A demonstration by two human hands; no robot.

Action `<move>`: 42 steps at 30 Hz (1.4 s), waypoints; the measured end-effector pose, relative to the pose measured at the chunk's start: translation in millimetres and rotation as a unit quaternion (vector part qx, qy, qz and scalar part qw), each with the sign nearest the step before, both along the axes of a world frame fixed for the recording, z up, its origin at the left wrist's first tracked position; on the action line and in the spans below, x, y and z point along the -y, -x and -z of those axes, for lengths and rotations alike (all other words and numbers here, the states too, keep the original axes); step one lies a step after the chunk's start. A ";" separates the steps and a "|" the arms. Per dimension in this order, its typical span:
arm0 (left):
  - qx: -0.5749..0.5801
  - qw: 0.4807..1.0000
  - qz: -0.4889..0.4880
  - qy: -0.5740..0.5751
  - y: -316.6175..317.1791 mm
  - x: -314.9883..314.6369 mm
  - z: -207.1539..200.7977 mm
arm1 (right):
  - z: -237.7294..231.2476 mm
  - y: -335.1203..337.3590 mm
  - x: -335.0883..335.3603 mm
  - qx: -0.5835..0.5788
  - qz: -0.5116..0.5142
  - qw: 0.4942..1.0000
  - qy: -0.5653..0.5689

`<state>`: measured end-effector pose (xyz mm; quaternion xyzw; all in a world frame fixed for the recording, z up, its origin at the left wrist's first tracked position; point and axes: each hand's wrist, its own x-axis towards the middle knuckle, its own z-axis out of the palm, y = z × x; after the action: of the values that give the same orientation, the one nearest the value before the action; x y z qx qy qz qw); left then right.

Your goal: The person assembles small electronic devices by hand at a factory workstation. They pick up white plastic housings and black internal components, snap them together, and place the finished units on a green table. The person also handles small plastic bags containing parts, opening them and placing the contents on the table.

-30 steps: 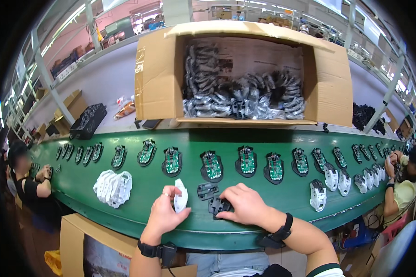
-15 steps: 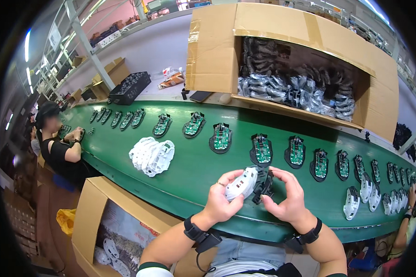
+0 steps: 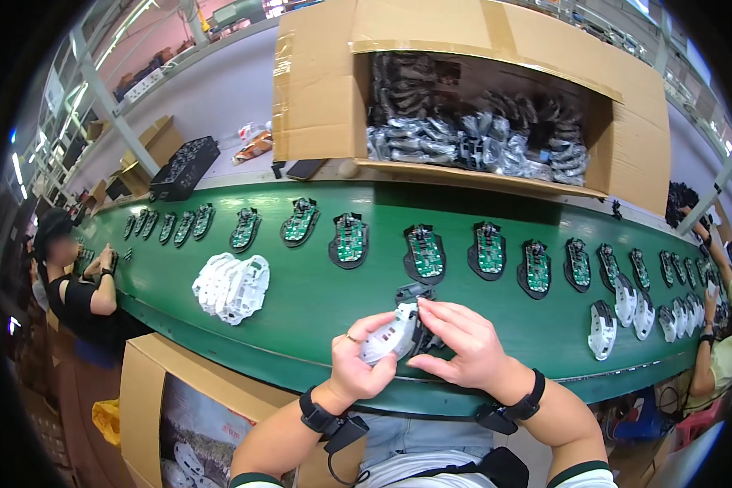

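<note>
My left hand (image 3: pixel 355 366) is closed around a white plastic mouse shell (image 3: pixel 387 342), held at a tilt above the near side of the green belt (image 3: pixel 301 313). Against the shell's right side, my right hand (image 3: pixel 470 348) grips a black plastic part (image 3: pixel 415 291), mostly covered by its fingers. Both pieces touch; whether they are joined I cannot tell. Beyond my hands runs a row of black mouse bases with green circuit boards, the closest being one base (image 3: pixel 425 254). A nested stack of white shells (image 3: pixel 232 289) lies to the left. More white shells (image 3: pixel 601 332) lie at right.
A large cardboard box (image 3: pixel 317 106) with bagged parts stands behind the belt. Another open box (image 3: pixel 142 398), holding white shells, sits below at left. A black tray (image 3: pixel 185 169) rests at the back left. Co-workers sit at the left (image 3: pixel 77 297) and right (image 3: pixel 712 370).
The view has swung right, so things appear further left. My right fingers have closed in over the black part, bringing it up against the white shell. The right-hand co-worker's arms have come further into view.
</note>
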<state>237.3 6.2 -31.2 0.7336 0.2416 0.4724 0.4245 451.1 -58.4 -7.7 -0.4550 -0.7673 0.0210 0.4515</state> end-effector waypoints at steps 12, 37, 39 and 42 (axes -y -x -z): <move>0.001 1.000 0.020 0.003 1.4 -1.0 -3.8 | 4.3 -2.0 -1.7 -0.058 -0.029 0.998 -0.006; -0.074 0.978 0.039 -0.190 3.2 -1.7 -14.9 | 18.5 11.4 3.4 -0.125 -0.064 0.972 0.186; -0.101 0.949 0.033 -0.295 -2.8 -4.9 -24.2 | 25.1 10.3 5.6 -0.080 -0.039 0.994 0.064; -0.147 0.907 -0.053 -0.391 -6.3 -4.4 -29.3 | 12.4 19.9 2.2 -0.081 -0.033 0.996 -0.005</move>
<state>243.6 10.6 -1.9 0.8880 0.1354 0.4378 0.0375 431.2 -60.6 -20.2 -0.4242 -0.7429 0.0687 0.5132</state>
